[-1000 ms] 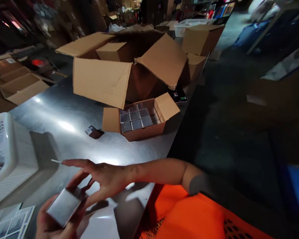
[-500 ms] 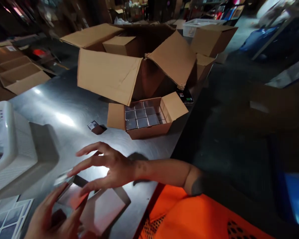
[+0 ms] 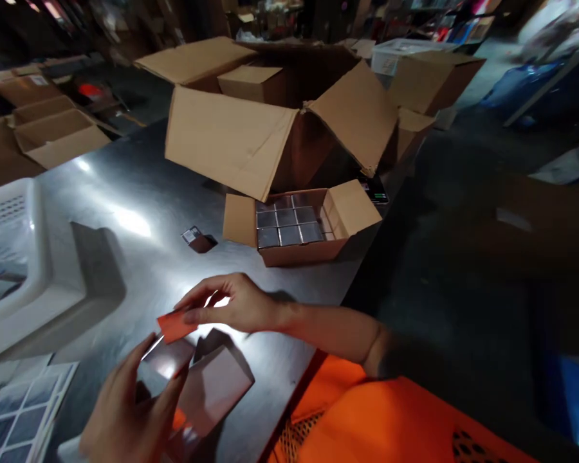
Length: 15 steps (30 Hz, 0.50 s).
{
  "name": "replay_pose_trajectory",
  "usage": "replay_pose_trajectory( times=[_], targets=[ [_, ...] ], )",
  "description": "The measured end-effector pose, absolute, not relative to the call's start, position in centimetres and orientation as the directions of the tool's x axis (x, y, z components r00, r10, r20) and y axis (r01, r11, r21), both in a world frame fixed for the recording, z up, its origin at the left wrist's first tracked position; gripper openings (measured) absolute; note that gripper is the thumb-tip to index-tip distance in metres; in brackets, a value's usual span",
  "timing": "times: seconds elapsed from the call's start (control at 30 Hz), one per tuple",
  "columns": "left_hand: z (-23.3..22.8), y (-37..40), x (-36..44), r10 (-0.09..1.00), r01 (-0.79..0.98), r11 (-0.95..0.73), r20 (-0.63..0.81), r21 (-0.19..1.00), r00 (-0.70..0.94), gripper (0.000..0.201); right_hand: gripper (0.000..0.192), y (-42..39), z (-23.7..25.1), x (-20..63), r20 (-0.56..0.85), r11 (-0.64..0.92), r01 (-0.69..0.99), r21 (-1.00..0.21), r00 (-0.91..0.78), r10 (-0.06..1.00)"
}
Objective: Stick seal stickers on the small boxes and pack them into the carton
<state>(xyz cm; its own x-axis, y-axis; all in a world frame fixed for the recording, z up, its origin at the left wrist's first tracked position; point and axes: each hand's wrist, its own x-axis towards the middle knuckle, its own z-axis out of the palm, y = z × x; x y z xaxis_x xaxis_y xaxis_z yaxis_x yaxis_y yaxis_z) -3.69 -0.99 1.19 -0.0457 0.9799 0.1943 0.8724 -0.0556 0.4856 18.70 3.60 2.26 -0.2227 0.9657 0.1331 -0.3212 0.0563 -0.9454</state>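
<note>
My left hand (image 3: 130, 405), at the lower left, is closed around a small box with a glossy, mirror-like face (image 3: 170, 357). Thumb and fingers of my right hand (image 3: 229, 302) pinch an orange-looking flap (image 3: 176, 325) at the box's top edge. Whether this flap belongs to the box I cannot tell. Just right of the held box, a pale carton (image 3: 217, 389) rests on the metal table (image 3: 149, 263). Farther back is an open brown carton (image 3: 302, 254) with rows of small shiny boxes (image 3: 289, 225) inside. One small box (image 3: 197, 238) lies alone to its left.
Behind stands a large open cardboard box (image 3: 231, 135) with spread flaps. A white plastic basket (image 3: 58, 276) is at the left, with printed sheets (image 3: 24, 408) below it. A phone (image 3: 376, 191) lies near the table's right edge. More cartons (image 3: 58, 135) are at the far left.
My right hand has gone from open, spread fingers above the box to pinching the orange-looking flap. The box in my left hand has risen slightly. The view has shifted a little left.
</note>
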Motion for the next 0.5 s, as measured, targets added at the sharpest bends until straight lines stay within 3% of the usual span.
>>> replay_pose_trajectory(
  times=[0.17,0.3,0.5],
  targets=[
    [1.7,-1.3,-2.1,0.966,0.848,-0.145,0.26,0.51,0.009,0.053,0.026,3.1,3.2,19.0,0.018,-0.064,-0.304,-0.95,-0.259,0.966],
    [0.9,-0.6,-2.5,0.94,0.847,-0.24,0.331,0.475,0.081,0.047,0.066,3.2,3.0,19.2,-0.078,-0.129,-0.165,-0.978,-0.286,0.955],
    [0.8,-1.0,-1.9,0.91,0.834,-0.339,0.375,0.435,0.174,0.049,0.074,2.6,2.7,18.6,-0.149,-0.172,-0.055,-0.983,-0.294,0.944]
  ],
)
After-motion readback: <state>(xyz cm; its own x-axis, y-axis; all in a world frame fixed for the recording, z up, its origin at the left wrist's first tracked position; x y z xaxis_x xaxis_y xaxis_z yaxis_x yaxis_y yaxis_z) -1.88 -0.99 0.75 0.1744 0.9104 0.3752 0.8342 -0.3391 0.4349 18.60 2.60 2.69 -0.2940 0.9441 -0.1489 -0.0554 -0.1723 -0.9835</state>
